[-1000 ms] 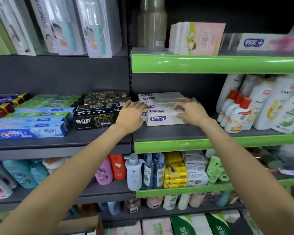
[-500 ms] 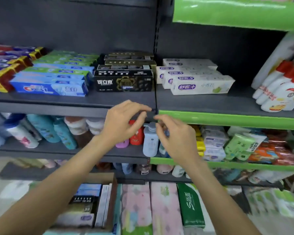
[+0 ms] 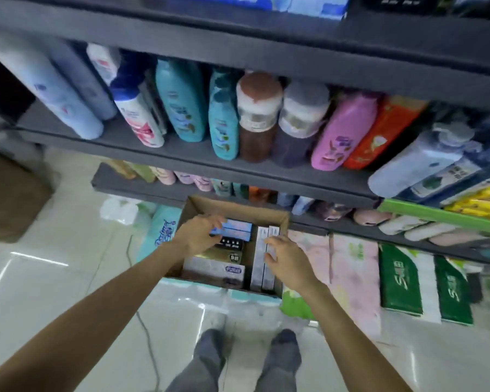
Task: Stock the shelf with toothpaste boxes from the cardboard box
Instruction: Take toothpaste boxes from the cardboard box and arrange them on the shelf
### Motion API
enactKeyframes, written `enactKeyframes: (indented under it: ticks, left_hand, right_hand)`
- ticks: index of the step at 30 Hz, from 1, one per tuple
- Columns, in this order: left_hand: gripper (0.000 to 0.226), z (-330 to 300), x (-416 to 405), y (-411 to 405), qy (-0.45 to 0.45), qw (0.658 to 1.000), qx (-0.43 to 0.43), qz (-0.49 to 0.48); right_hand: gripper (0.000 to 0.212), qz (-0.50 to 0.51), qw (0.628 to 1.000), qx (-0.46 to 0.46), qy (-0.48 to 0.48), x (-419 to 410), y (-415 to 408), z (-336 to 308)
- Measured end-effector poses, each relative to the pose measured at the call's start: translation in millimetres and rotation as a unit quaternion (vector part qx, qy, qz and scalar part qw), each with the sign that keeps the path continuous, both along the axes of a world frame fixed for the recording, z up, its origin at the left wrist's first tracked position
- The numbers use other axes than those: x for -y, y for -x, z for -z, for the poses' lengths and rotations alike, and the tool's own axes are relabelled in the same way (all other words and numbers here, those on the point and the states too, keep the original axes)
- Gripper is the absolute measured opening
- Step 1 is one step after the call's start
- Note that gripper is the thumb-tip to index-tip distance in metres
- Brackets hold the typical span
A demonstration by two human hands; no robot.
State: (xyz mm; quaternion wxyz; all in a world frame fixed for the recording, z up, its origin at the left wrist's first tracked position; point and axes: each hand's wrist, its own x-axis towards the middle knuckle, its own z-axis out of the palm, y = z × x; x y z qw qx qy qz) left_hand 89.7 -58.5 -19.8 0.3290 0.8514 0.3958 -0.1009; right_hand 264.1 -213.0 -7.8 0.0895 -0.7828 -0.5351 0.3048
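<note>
An open cardboard box [image 3: 238, 206] sits low in front of the shelves, on top of tissue packs. Inside lie a blue toothpaste box [image 3: 239, 229], a black one [image 3: 232, 244], a gold one [image 3: 215, 254] and a white one with a purple logo [image 3: 212, 271]. Two narrow white toothpaste boxes [image 3: 259, 268] stand on edge along the right wall. My left hand [image 3: 197, 234] reaches in and curls its fingers round the left end of the blue box. My right hand [image 3: 285, 254] has spread fingers touching the top of the narrow white boxes.
Shampoo bottles [image 3: 181, 100] fill the grey shelf [image 3: 181, 154] above the box. Pink tissue packs [image 3: 348, 273] and green ones [image 3: 399, 281] lie to the right. A brown carton [image 3: 9, 199] stands at the left. My feet [image 3: 283, 343] and a cable [image 3: 147, 335] are on the tiled floor.
The view has tipped down from the toothpaste shelf to the cardboard box. Both hands dropped from the shelf edge into the box, the left taking the blue box's end.
</note>
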Motion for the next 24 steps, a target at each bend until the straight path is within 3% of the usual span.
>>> enactKeyframes:
  ticks: [3,7,14,21,24]
  left_hand:
    - [0.046,45.9,-10.8,15.5,-0.014,0.999,-0.046,0.009]
    - [0.056,105.2,-17.0,19.1,-0.049,0.992,-0.101,0.061]
    - [0.065,188.5,-28.2,11.7,-0.063,0.976,-0.159,0.133]
    - [0.068,219.1,-25.0,4.9,-0.076,0.966,-0.168,0.18]
    - [0.067,219.5,-23.9,4.0,-0.108,0.961,-0.164,0.194]
  right_hand:
    - [0.041,0.057,0.997,-0.02,0.049,-21.8,27.4,53.4]
    - [0.043,0.171,0.983,-0.01,0.059,-39.7,37.9,114.2]
    - [0.073,0.235,0.96,-0.017,0.148,-47.1,35.8,194.5]
    - [0.106,0.204,0.948,0.141,0.2,-54.3,43.0,219.9]
    - [0.107,0.158,0.947,0.195,0.2,-59.1,34.9,226.3]
